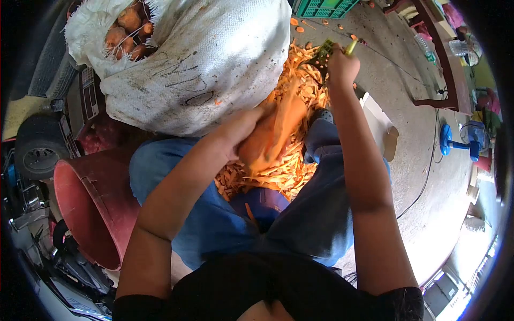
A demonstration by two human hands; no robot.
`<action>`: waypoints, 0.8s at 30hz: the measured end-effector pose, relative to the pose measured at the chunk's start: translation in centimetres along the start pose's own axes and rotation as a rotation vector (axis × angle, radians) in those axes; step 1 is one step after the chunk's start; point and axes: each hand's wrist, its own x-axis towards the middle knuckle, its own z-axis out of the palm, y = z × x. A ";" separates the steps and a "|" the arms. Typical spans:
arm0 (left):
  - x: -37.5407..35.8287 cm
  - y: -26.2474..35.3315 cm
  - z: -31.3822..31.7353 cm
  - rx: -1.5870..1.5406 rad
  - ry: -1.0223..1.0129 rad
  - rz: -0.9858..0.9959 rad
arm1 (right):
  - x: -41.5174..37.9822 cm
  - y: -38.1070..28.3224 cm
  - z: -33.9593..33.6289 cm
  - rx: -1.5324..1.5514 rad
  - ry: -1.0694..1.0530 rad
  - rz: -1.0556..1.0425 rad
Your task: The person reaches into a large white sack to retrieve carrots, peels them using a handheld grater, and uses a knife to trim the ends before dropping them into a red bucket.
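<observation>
My left hand is closed around a big orange carrot, blurred by motion and partly peeled. It holds the carrot over a heap of orange peelings between my legs. Farther forward and to the right, my right hand grips a yellow-green handle, probably that of a peeler; its blade cannot be made out. That hand is apart from the carrot, above the far edge of the heap.
A white woven sack with unpeeled carrots in its mouth stands at the front left. A red bucket lies tilted by my left knee. A green crate, cardboard piece and blue fan are also around.
</observation>
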 end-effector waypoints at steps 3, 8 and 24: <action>0.7 1.3 -0.8 -0.064 0.150 0.189 | -3.3 -2.5 -0.5 0.267 -0.172 -0.070; 2.0 1.6 -3.0 -0.235 0.058 0.327 | -10.9 -3.7 0.6 0.321 -0.491 -0.391; 0.1 1.8 -0.7 0.020 0.212 0.270 | -5.2 -3.6 -0.6 0.384 -0.274 -0.047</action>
